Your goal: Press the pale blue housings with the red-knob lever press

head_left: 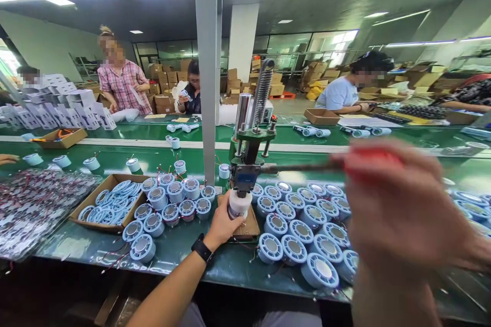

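My left hand (224, 222), with a black watch on its wrist, is wrapped round a white cylindrical part (239, 204) under the head of a green hand press (250, 158). The part stands on a brown board (249, 226) at the press base. My right hand (402, 199), raised at the right and blurred, is closed round the red grip (374, 161) of the press lever (303, 167). Light blue round housings with silver discs (295, 249) stand on the bench on both sides of the press.
A cardboard box of blue rings (111, 202) sits left of the housings, beside a sheet of small parts (38, 209). A grey post (209, 71) rises behind the press. Several people work across the green conveyor (153, 150); another person's hand (8, 158) shows far left.
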The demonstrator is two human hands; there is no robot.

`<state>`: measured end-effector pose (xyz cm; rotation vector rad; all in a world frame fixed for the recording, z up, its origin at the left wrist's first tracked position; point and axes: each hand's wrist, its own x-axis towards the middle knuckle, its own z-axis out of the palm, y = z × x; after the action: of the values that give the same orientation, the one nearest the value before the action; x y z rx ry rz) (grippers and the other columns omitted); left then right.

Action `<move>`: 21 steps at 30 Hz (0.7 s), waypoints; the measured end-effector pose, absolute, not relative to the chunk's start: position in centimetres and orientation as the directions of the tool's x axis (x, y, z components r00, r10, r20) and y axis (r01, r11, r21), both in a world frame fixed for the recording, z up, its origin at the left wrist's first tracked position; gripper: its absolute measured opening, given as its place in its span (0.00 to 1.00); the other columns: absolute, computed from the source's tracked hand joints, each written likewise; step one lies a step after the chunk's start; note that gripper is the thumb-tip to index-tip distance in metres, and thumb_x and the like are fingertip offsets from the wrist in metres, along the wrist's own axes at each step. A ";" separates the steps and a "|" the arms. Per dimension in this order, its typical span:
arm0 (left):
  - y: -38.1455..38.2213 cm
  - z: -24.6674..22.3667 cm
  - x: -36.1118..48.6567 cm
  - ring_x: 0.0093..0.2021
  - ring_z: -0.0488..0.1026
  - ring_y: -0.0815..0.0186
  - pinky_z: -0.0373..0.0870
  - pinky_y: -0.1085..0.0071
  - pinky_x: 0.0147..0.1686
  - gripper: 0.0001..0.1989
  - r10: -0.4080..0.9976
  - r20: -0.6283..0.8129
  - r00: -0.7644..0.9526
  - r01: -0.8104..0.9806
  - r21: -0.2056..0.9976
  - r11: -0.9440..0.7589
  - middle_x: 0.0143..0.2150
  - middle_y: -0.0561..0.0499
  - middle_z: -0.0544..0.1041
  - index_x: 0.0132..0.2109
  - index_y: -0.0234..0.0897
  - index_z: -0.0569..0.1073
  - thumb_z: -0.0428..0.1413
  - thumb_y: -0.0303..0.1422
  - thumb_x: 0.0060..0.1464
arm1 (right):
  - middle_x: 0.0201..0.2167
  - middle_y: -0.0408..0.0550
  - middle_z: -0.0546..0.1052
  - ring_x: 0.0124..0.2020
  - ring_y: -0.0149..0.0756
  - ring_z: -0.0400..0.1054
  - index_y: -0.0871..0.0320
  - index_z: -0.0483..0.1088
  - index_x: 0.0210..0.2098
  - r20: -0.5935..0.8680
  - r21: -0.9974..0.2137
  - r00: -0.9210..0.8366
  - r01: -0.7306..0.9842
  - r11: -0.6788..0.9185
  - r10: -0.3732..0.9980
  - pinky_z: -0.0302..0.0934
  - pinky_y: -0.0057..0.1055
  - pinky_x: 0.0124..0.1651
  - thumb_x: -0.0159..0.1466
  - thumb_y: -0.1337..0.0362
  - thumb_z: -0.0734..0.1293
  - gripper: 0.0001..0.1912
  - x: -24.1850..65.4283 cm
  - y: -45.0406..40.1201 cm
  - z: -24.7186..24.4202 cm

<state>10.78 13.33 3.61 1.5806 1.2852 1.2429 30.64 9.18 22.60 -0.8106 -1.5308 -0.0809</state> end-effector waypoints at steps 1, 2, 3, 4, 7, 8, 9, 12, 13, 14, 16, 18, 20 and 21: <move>13.0 3.8 10.8 0.64 0.67 0.52 0.60 0.53 0.65 0.41 0.972 0.231 0.043 0.263 0.936 -0.234 0.64 0.40 0.69 0.68 0.35 0.58 0.61 0.23 0.48 | 0.56 0.48 0.69 0.54 0.40 0.70 0.51 0.72 0.51 0.910 -0.389 0.064 0.474 0.790 0.410 0.69 0.46 0.57 0.67 0.60 0.63 0.14 30.6 11.8 25.3; 12.4 4.1 10.7 0.64 0.66 0.52 0.60 0.52 0.66 0.40 0.970 0.238 0.057 0.267 0.932 -0.245 0.65 0.40 0.68 0.68 0.35 0.58 0.61 0.23 0.49 | 0.57 0.49 0.68 0.52 0.38 0.71 0.55 0.69 0.54 0.913 -0.382 0.015 0.381 0.842 0.407 0.71 0.43 0.53 0.67 0.60 0.62 0.17 30.4 14.2 27.3; 11.5 4.3 10.5 0.65 0.65 0.52 0.59 0.52 0.67 0.40 0.967 0.247 0.066 0.274 0.927 -0.256 0.66 0.40 0.67 0.68 0.36 0.58 0.61 0.24 0.49 | 0.58 0.50 0.67 0.51 0.37 0.71 0.57 0.67 0.56 0.910 -0.389 -0.013 0.316 0.865 0.414 0.72 0.41 0.51 0.66 0.60 0.61 0.20 30.0 16.2 28.4; 10.4 4.5 10.0 0.67 0.63 0.52 0.58 0.52 0.67 0.40 0.965 0.255 0.066 0.283 0.922 -0.263 0.67 0.41 0.66 0.68 0.36 0.58 0.60 0.24 0.49 | 0.59 0.51 0.67 0.52 0.37 0.71 0.59 0.65 0.58 0.904 -0.405 -0.027 0.263 0.876 0.426 0.71 0.41 0.51 0.65 0.60 0.61 0.22 29.5 17.5 28.5; 6.8 5.2 6.9 0.69 0.60 0.52 0.56 0.51 0.69 0.38 0.953 0.302 0.024 0.379 0.879 -0.288 0.69 0.41 0.63 0.68 0.37 0.59 0.59 0.26 0.51 | 0.61 0.53 0.65 0.61 0.42 0.65 0.56 0.62 0.61 0.882 -0.471 0.088 0.207 0.857 0.464 0.67 0.45 0.58 0.64 0.60 0.63 0.25 26.7 17.5 23.1; 5.8 5.6 5.2 0.68 0.61 0.53 0.58 0.52 0.68 0.35 0.942 0.337 -0.010 0.458 0.838 -0.295 0.68 0.42 0.65 0.68 0.38 0.60 0.58 0.27 0.53 | 0.62 0.54 0.65 0.62 0.44 0.64 0.55 0.61 0.62 0.862 -0.505 0.162 0.192 0.841 0.480 0.65 0.48 0.60 0.64 0.60 0.65 0.27 25.7 16.4 20.0; 5.2 6.1 3.1 0.67 0.64 0.55 0.61 0.54 0.67 0.32 0.925 0.377 -0.054 0.556 0.781 -0.285 0.66 0.43 0.67 0.66 0.39 0.63 0.57 0.28 0.55 | 0.61 0.55 0.65 0.62 0.45 0.63 0.54 0.59 0.63 0.825 -0.556 0.237 0.175 0.813 0.513 0.63 0.51 0.61 0.64 0.60 0.66 0.29 24.6 15.1 16.5; 5.0 8.5 -5.3 0.61 0.70 0.57 0.67 0.56 0.62 0.18 0.843 0.479 -0.245 0.794 0.598 -0.110 0.60 0.44 0.74 0.58 0.38 0.71 0.54 0.31 0.61 | 0.63 0.61 0.62 0.64 0.52 0.60 0.56 0.51 0.68 0.637 -0.770 0.311 0.198 0.607 0.706 0.56 0.57 0.65 0.59 0.54 0.71 0.43 22.1 12.0 7.2; 5.3 9.5 -8.5 0.59 0.71 0.57 0.67 0.54 0.62 0.15 0.814 0.490 -0.311 0.814 0.580 -0.038 0.58 0.42 0.74 0.56 0.35 0.72 0.53 0.31 0.63 | 0.63 0.62 0.62 0.64 0.54 0.61 0.58 0.49 0.70 0.552 -0.834 0.291 0.219 0.507 0.782 0.56 0.56 0.64 0.57 0.51 0.72 0.48 21.4 11.5 5.1; 5.8 10.4 -11.6 0.58 0.71 0.56 0.67 0.51 0.61 0.13 0.791 0.493 -0.363 0.824 0.566 0.026 0.55 0.42 0.75 0.54 0.33 0.73 0.53 0.32 0.65 | 0.62 0.63 0.64 0.62 0.55 0.63 0.59 0.47 0.70 0.462 -0.882 0.266 0.239 0.406 0.846 0.58 0.55 0.63 0.55 0.48 0.71 0.52 20.8 11.4 3.5; 6.9 11.8 -17.0 0.53 0.74 0.56 0.71 0.52 0.55 0.14 0.773 0.480 -0.414 0.836 0.537 0.114 0.52 0.45 0.75 0.52 0.32 0.73 0.55 0.37 0.66 | 0.56 0.63 0.71 0.55 0.56 0.69 0.60 0.49 0.70 0.328 -0.930 0.258 0.254 0.264 0.909 0.63 0.53 0.58 0.54 0.44 0.70 0.53 19.8 11.8 1.9; 7.8 12.4 -20.4 0.48 0.76 0.59 0.75 0.57 0.49 0.15 0.776 0.466 -0.426 0.846 0.509 0.158 0.49 0.46 0.76 0.51 0.32 0.73 0.57 0.40 0.65 | 0.51 0.61 0.75 0.51 0.56 0.72 0.61 0.51 0.69 0.303 -0.941 0.286 0.242 0.238 0.909 0.66 0.50 0.53 0.54 0.43 0.69 0.51 19.2 12.5 1.6; 8.3 12.5 -21.9 0.43 0.76 0.63 0.76 0.61 0.45 0.15 0.790 0.458 -0.408 0.859 0.485 0.163 0.45 0.48 0.77 0.48 0.32 0.74 0.57 0.40 0.64 | 0.52 0.62 0.74 0.51 0.55 0.72 0.62 0.52 0.68 0.346 -0.931 0.331 0.237 0.278 0.878 0.66 0.49 0.53 0.56 0.43 0.68 0.49 19.0 12.6 1.7; 8.4 12.4 -22.1 0.40 0.76 0.64 0.76 0.62 0.44 0.14 0.797 0.459 -0.392 0.866 0.476 0.153 0.42 0.49 0.77 0.45 0.32 0.74 0.57 0.41 0.64 | 0.54 0.63 0.72 0.52 0.54 0.71 0.63 0.52 0.68 0.375 -0.921 0.346 0.246 0.303 0.860 0.65 0.49 0.55 0.58 0.44 0.67 0.47 19.0 12.3 1.5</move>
<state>-22.13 8.39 12.36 1.7811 2.4579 1.1346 19.05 12.34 1.55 -1.2322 -1.1847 0.5682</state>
